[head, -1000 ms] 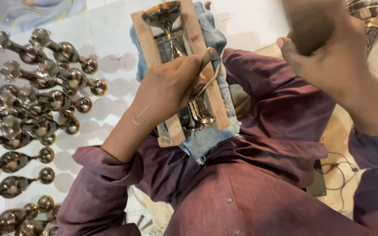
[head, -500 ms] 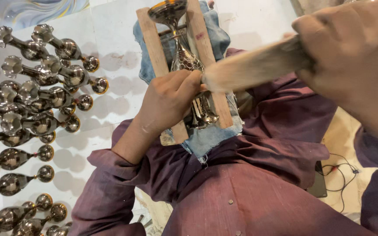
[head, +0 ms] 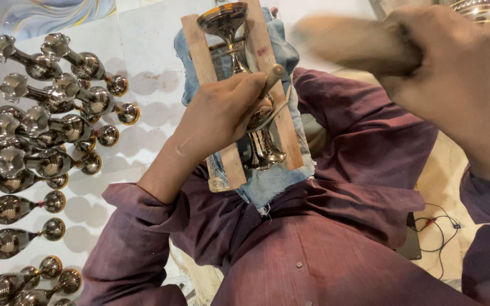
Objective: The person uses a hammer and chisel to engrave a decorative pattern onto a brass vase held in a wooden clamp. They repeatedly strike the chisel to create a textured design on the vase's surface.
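Wooden mallet [head: 353, 42] in clenched right hand [head: 443, 62]

The mallet [head: 353, 42] in the right hand [head: 443, 68], upper right of the frame, is smeared by motion blur, so its shape is unclear. The left hand [head: 222, 113] at centre covers the middle of the brass piece [head: 228, 22] between the wooden slats [head: 199, 51]. Stands [head: 46, 119] at the left edge are cut off. A bowl [head: 489, 14] at top right is cropped.

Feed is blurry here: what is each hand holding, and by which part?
Left hand pinches a thin chisel-like tool near its top. Right hand grips a blurred wooden mallet at one end.
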